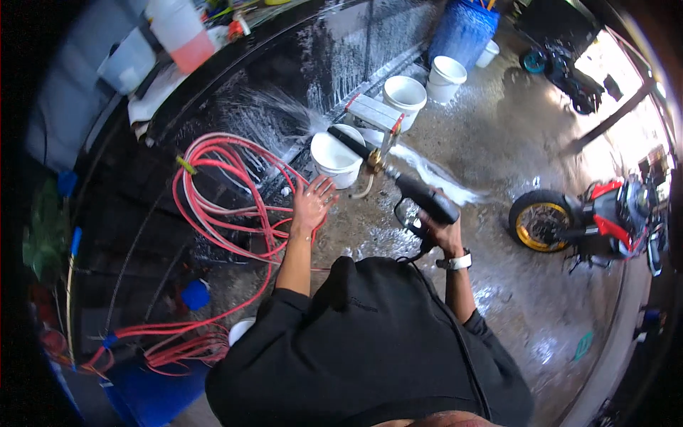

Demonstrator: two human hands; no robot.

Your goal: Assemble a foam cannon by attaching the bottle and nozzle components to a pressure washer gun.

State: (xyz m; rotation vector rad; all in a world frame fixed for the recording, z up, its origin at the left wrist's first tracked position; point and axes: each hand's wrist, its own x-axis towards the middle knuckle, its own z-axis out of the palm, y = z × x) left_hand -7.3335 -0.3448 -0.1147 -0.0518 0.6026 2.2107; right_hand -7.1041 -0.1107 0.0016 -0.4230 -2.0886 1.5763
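My right hand [444, 233] is wrapped round the grip of a black pressure washer gun [420, 193] with brass fittings. The gun's long black barrel points up and left over a white bucket [338, 167], and water sprays from its tip against the dark, foam-streaked wall [277, 92]. A white band circles my right wrist. With fingers spread and nothing in it, my left hand [313, 205] is out beside the looped red hose [213, 192] and just in front of the bucket. Whether its fingers touch the hose I cannot tell.
White buckets [405, 96] and a blue barrel [466, 32] line the wall near a small step stool [375, 112]. At right stands a red and black motorcycle [605, 213]; another motorcycle [569, 77] is farther back. Foam lies on the wet floor [491, 285]. A jug [181, 35] sits upper left.
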